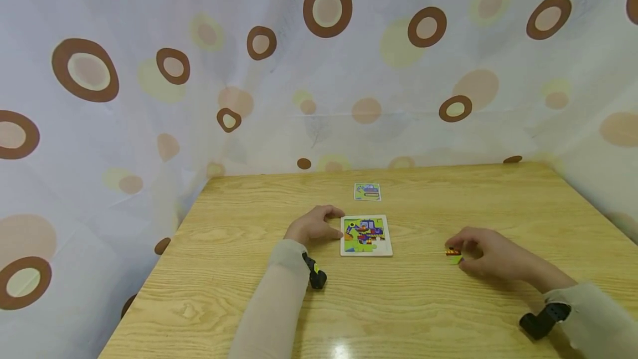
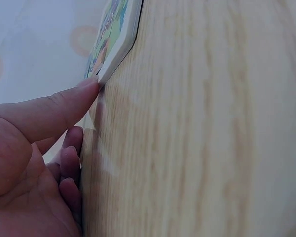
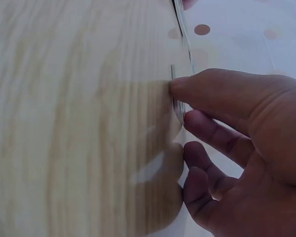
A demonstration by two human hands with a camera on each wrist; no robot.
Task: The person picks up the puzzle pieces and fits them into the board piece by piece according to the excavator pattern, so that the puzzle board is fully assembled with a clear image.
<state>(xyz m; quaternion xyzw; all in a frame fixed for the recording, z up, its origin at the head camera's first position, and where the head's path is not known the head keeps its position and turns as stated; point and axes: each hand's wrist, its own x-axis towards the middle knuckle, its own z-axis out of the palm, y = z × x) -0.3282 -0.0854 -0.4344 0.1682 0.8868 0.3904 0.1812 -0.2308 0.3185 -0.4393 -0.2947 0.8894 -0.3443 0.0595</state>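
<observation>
My left hand (image 1: 314, 226) rests by the left side of a white-framed jigsaw puzzle (image 1: 366, 254) with a digger picture. In the left wrist view the thumb (image 2: 84, 91) touches the corner of the frame, and the other fingers lie loosely curled beside it. Bare white shows at the puzzle's lower right. Off to the right, my right hand (image 1: 490, 254) pinches a puzzle piece (image 1: 454, 258), coloured green with a red and yellow striped band, between thumb and fingers. From the right wrist, this piece appears edge-on, low over the table.
Behind the puzzle lies a small picture card (image 1: 367, 191) showing a similar digger. The wooden table (image 1: 209, 270) reaches back to a white cloth (image 1: 279, 93) with brown and beige spots, which also hangs along both sides.
</observation>
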